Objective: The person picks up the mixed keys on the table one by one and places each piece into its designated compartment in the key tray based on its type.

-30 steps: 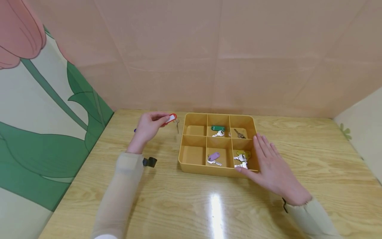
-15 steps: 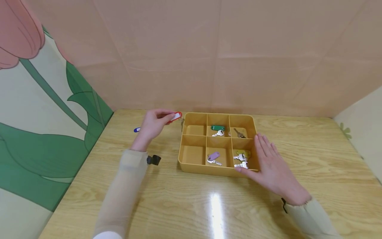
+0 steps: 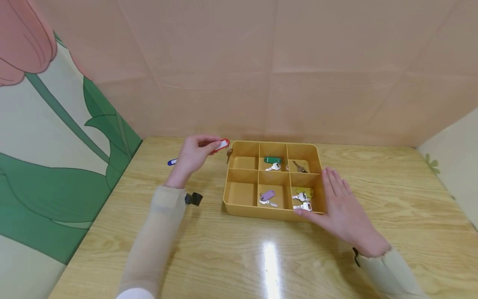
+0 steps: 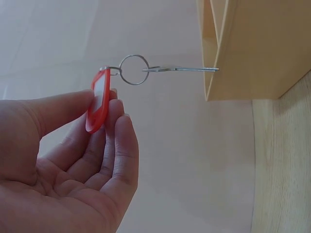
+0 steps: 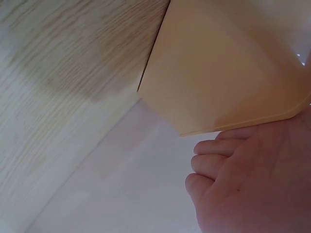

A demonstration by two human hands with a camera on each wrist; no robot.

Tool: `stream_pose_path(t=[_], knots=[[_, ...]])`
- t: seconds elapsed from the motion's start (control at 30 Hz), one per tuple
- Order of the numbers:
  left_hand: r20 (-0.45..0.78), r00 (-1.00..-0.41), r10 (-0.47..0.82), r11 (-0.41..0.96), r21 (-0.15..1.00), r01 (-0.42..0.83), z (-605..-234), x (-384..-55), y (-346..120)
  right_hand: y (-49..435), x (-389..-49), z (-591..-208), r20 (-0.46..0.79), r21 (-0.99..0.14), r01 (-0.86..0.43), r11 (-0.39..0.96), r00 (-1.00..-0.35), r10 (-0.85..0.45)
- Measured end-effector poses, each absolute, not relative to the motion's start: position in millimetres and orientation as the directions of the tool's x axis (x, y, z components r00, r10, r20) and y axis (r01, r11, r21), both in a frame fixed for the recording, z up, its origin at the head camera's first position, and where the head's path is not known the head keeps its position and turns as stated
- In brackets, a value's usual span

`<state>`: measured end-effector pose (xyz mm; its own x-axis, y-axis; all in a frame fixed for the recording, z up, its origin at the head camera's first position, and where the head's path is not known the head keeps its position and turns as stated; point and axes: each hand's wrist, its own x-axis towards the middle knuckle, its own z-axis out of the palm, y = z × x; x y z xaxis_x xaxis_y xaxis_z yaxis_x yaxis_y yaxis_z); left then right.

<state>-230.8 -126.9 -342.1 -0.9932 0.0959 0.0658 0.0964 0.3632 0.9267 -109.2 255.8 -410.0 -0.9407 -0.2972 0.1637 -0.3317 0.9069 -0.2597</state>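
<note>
My left hand point(image 3: 194, 157) pinches a red key tag point(image 4: 99, 99) with a white label between thumb and fingers. From its split ring point(image 4: 134, 70) dangles a key point(image 3: 229, 155), right at the back left rim of the yellow divided box point(image 3: 244, 210). Fingers straight, my right hand point(image 3: 345, 209) rests along the box's right side, thumb at the front rim. Inside the box, a green key tag point(image 3: 272, 160) with a key lies back middle and a dark key point(image 3: 300, 167) back right. A purple key tag point(image 3: 267, 195) is front middle; a yellow key tag point(image 3: 304, 192) and silver keys lie front right.
A blue key tag point(image 3: 172, 162) lies on the wooden table point(image 3: 224, 257), left of the box and partly behind my left hand. A pink-beige wall point(image 3: 276, 83) stands close behind the table. A painted wall point(image 3: 56, 199) borders it on the left.
My left hand has moved right with the red key tag, bringing the dangling key to the box's left rim. The blue key tag has come into fuller view. My right hand stays almost still.
</note>
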Motion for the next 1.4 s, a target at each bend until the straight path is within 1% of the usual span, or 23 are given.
stream_pose_path(t=[0.53, 0.63, 0.87, 1.4], knots=[[0.125, -0.981, 0.149, 0.339, 0.926, 0.17, -334, -237, -119, 255, -109, -409, 0.151, -0.267, -0.318, 0.91, -0.946, -0.286], [0.125, -0.981, 0.151, 0.323, 0.931, 0.168, -332, -238, -117, 255, -109, -408, 0.157, -0.26, -0.326, 0.909, -0.943, -0.293], [0.117, -0.981, 0.155, 0.35, 0.922, 0.165, -328, -241, -112, 255, -110, -411, 0.158, -0.254, -0.324, 0.912, -0.944, -0.291], [0.095, -0.977, 0.192, 0.325, 0.933, 0.155, -322, -252, -99, 256, -107, -410, 0.148, -0.249, -0.313, 0.917, -0.948, -0.283]])
